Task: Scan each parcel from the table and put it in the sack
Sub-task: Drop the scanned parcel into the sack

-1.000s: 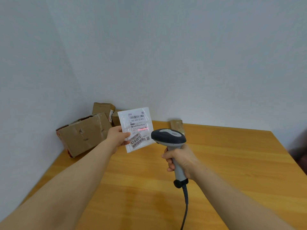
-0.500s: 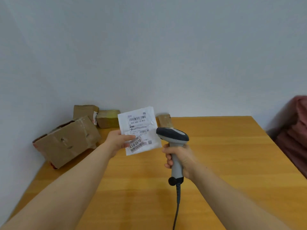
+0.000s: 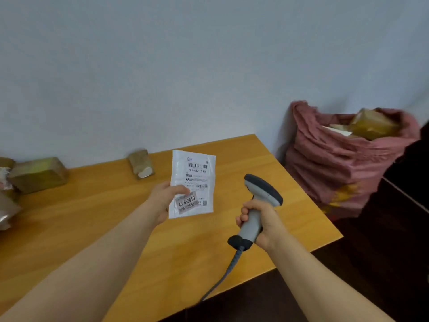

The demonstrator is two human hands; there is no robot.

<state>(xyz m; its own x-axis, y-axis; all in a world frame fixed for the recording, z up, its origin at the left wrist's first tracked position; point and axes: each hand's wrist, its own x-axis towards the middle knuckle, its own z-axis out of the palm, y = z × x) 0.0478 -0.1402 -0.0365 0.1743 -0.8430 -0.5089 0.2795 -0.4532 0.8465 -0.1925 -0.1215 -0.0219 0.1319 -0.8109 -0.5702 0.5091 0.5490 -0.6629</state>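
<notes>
My left hand (image 3: 166, 197) pinches a flat white parcel (image 3: 193, 180) by its lower left edge, label side facing me, above the wooden table (image 3: 97, 231). To its right, my right hand (image 3: 261, 223) grips the handle of a grey barcode scanner (image 3: 261, 196), whose head points up and left toward the parcel. The scanner's cable (image 3: 222, 275) trails down over the table's near edge. A red sack (image 3: 336, 163) stands on the floor past the table's right end, open at the top with brown parcels (image 3: 371, 124) inside.
A small taped brown parcel (image 3: 141, 163) lies by the wall at the table's back. More brown boxes (image 3: 37, 174) sit at the far left. Dark floor (image 3: 383, 263) lies right of the table; a dark piece of furniture (image 3: 415, 173) stands beside the sack.
The view has swung to the right, bringing the red sack into sight and pushing the boxes to the left edge. Both hands have moved right with parcel and scanner; the red scan line is gone.
</notes>
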